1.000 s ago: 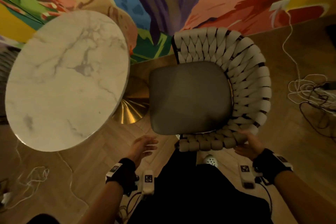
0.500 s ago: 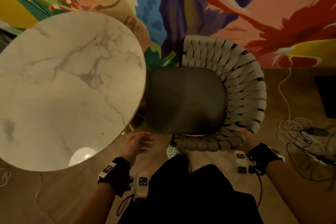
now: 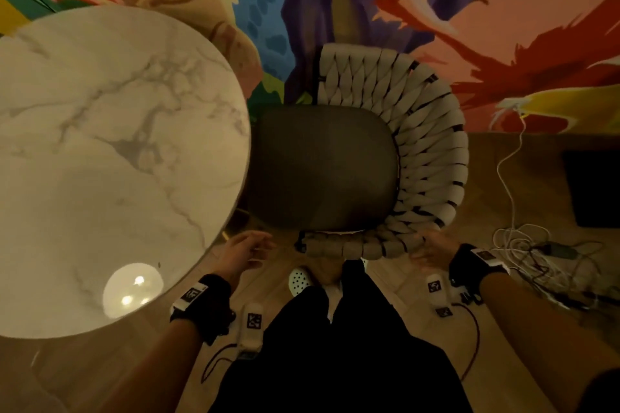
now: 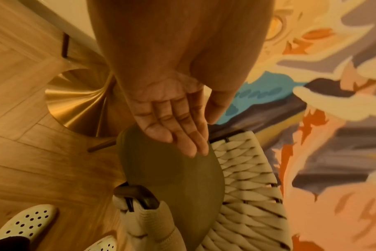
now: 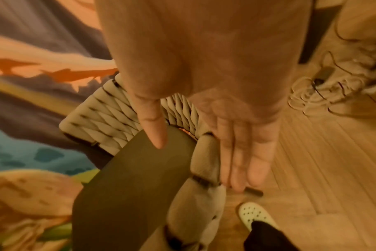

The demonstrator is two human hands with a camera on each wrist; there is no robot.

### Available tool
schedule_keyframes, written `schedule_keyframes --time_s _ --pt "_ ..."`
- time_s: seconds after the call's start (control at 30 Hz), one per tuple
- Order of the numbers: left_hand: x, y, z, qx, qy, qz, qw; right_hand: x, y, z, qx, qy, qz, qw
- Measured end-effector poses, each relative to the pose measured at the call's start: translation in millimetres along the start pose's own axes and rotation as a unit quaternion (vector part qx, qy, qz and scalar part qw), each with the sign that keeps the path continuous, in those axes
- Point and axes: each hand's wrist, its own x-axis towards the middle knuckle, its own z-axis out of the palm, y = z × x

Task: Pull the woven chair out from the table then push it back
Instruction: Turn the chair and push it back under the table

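The woven chair has a cream braided back and a dark seat cushion. It stands to the right of the round marble table, with the seat's left edge under the tabletop rim. My right hand is at the near curve of the woven rim. In the right wrist view its straight fingers lie along the outside of the rim and the thumb reaches over the seat. My left hand hovers open between table and chair, holding nothing, its fingers loose above the seat's corner.
A painted mural wall runs close behind the chair. Tangled cables and a dark flat object lie on the wooden floor to the right. The table's gold base stands left of the seat. My white perforated shoe is just below the chair.
The chair has slid left toward the table, and its seat edge now sits under the tabletop. My right hand stayed at the rim; my left hand stayed free.
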Motion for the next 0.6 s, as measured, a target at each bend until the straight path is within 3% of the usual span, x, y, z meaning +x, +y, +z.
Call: schedule_keyframes --time_s 0.1,0.2,0.3,0.4,0.47,0.5,0.6 --pt "14.5 19.1 35.2 0.063 -0.017 0.002 0.998 9.0 -10.8 -33.6 -0.101 0.022 0.014 0.995" --pt "35.1 32.8 69.1 0.232 -0.033 0.051 0.971 21.1 -29.7 -71.1 -0.162 0.071 -0.003 0.984" --pt "60.3 34.6 98.4 0.436 -0.078 0.070 0.894 32.2 -55.6 -102.8 -0.179 0.098 -0.027 0.979" --pt "75.4 26.0 126.5 0.606 -0.142 0.053 0.781 41.0 -88.5 -126.0 -0.222 0.143 -0.076 0.961" --pt "83.8 11.1 136.5 0.671 -0.159 0.038 0.724 47.2 -111.2 -134.5 -0.277 0.154 -0.109 0.942" --pt "91.7 -0.3 137.7 0.683 -0.161 0.020 0.712 52.7 -119.4 -137.2 -0.308 0.158 -0.126 0.930" --pt "121.9 -40.2 135.0 0.674 -0.152 -0.016 0.723 56.8 -146.4 -135.4 -0.330 0.158 -0.162 0.916"
